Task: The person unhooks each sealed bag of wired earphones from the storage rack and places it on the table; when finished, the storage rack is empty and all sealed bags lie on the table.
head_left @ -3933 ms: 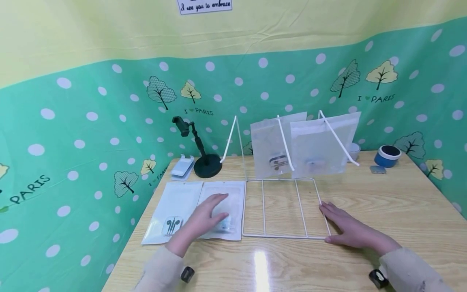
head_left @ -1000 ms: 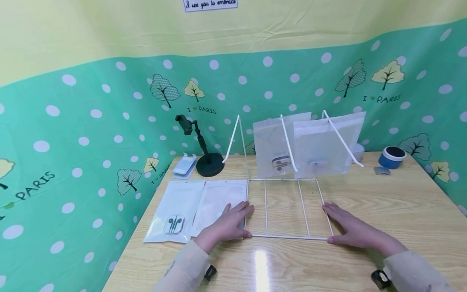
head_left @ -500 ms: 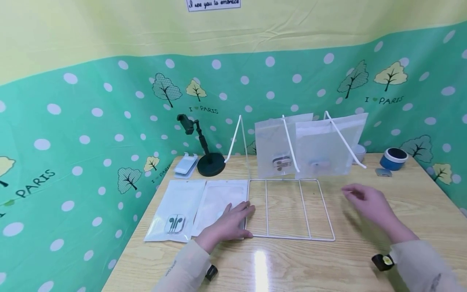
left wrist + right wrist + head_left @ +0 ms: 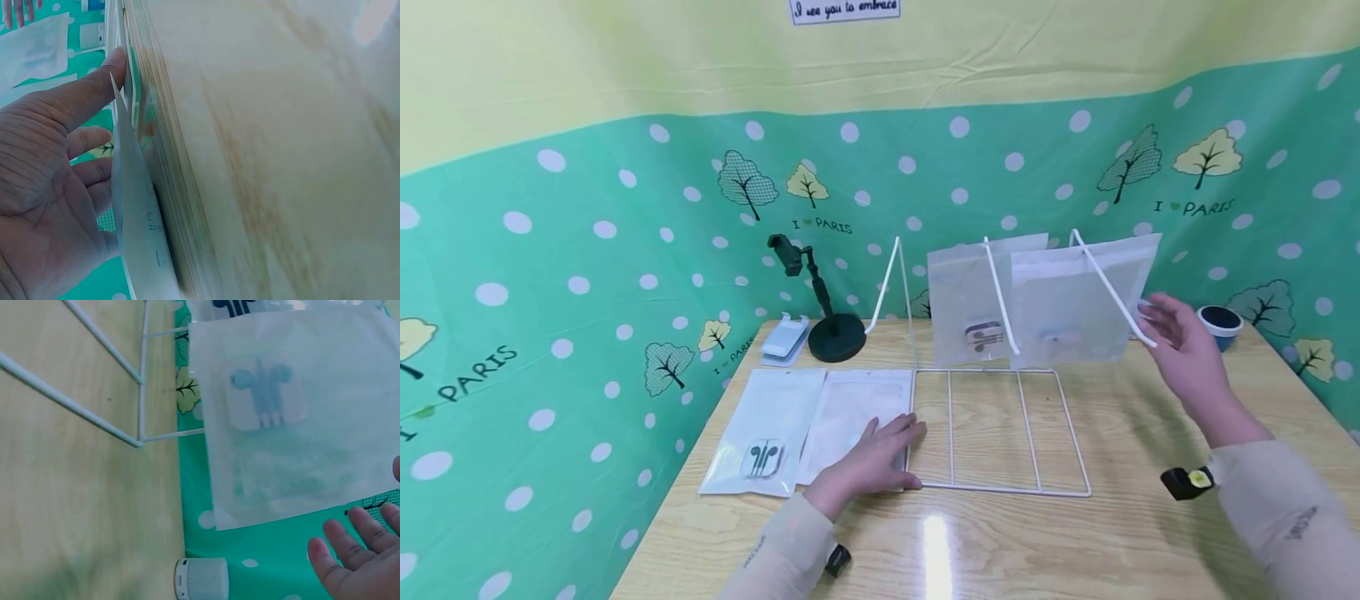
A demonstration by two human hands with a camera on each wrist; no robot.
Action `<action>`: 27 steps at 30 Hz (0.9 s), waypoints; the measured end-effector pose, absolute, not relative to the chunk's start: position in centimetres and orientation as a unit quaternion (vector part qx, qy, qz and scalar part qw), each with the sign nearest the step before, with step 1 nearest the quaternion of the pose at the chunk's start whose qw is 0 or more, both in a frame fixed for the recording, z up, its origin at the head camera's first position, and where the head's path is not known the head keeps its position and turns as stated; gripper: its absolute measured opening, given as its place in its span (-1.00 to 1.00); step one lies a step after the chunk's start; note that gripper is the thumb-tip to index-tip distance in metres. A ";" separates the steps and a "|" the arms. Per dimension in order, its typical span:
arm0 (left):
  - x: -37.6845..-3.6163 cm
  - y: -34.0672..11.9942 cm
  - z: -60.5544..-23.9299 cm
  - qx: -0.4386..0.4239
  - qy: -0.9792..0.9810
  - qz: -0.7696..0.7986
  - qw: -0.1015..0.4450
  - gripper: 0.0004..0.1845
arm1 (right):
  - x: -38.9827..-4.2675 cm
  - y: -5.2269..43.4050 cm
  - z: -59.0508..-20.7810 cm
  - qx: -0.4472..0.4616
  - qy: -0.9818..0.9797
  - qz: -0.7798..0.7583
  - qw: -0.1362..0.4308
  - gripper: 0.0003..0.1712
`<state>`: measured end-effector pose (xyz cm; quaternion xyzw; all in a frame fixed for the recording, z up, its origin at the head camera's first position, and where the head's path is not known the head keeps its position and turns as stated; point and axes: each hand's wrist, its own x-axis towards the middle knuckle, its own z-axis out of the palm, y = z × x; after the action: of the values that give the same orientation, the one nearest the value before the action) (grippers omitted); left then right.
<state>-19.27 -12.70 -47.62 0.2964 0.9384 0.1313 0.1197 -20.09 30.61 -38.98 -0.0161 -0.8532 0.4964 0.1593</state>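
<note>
A white wire display rack (image 4: 992, 490) stands on the table with sloping prongs. On two prongs hang frosted zip bags; the right bag (image 4: 1060, 312) shows an earphone case (image 4: 265, 394) through it in the right wrist view, and the left bag (image 4: 958, 292) also holds earphones. My right hand (image 4: 1195, 367) is raised beside the right bag's edge, fingers spread and holding nothing; contact with the bag is not visible. My left hand (image 4: 868, 462) rests with extended fingers on the rack's left base wire, partly covering a flat zip bag (image 4: 857, 400).
Another flat bag with earphones (image 4: 762, 458) lies at the far left. Behind it are a light-blue phone stand (image 4: 784, 337) and a black stand with a round base (image 4: 837, 337). A blue jar (image 4: 1221, 323) and a white cylinder (image 4: 206, 579) stand near the patterned cloth backdrop (image 4: 625, 250).
My left hand has come from over the flat bag to the rack's left side and stayed there. My right hand has left the rack's right wire and risen towards the hanging right bag.
</note>
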 end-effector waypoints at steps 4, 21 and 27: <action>-19.3 -12.7 -47.6 0.300 0.937 0.133 0.117 -0.09 | -20.9 30.8 -37.9 -0.002 -0.842 0.521 0.142 -0.26; -19.2 -12.5 -47.7 0.287 0.941 0.133 0.124 -0.09 | -22.3 30.5 -36.7 0.055 -0.843 0.508 0.167 -0.34; -19.1 -12.4 -47.6 0.285 0.940 0.140 0.123 -0.09 | -22.1 30.0 -37.1 0.051 -0.852 0.484 0.191 -0.44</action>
<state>-19.12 -12.43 -47.56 0.2850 0.9402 0.1396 0.1235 -22.07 29.98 -37.11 0.0507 -0.8523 0.4842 0.1913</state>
